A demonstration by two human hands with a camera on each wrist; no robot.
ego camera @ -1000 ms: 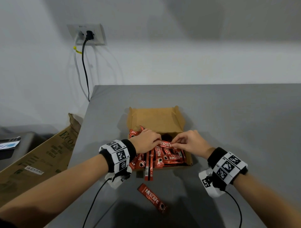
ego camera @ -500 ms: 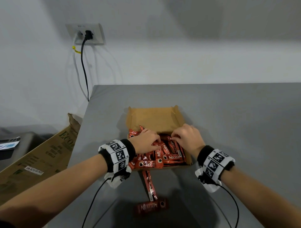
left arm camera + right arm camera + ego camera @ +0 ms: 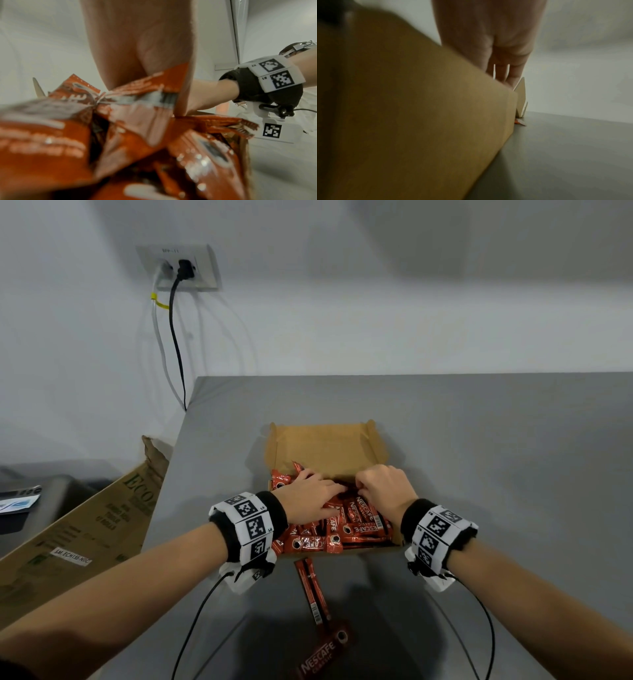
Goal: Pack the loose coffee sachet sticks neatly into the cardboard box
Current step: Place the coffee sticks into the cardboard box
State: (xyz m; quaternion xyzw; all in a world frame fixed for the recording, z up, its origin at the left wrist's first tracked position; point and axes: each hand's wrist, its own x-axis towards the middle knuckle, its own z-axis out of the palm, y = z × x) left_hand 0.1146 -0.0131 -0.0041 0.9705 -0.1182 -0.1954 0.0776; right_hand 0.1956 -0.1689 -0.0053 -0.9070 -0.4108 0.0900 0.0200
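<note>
Both my hands are now down inside the cardboard box (image 3: 325,450), on top of the sachet pile (image 3: 346,529). Left hand (image 3: 313,498) lies with fingers extended, pressing flat on the sticks; the left wrist view confirms the palm against crumpled red wrappers. Right hand (image 3: 385,491) has its fingers curled in among the sticks at the middle of the box; compared with a second ago, when it pinched a single stick above the pile, it has dropped and moved inward, and I cannot tell whether it still pinches anything. Right wrist view shows only the box's outer wall and blurred fingers. The pile is jumbled, not aligned, and sits in the near half of the box. Outward on the counter (image 3: 496,474): two thin sticks (image 3: 312,590) that hung over the near box edge have slid out onto the counter, and the single loose sachet (image 3: 322,657) has been knocked nearer and turned. Judgement: tamping cost me ground; three sticks remain outside.
</note>
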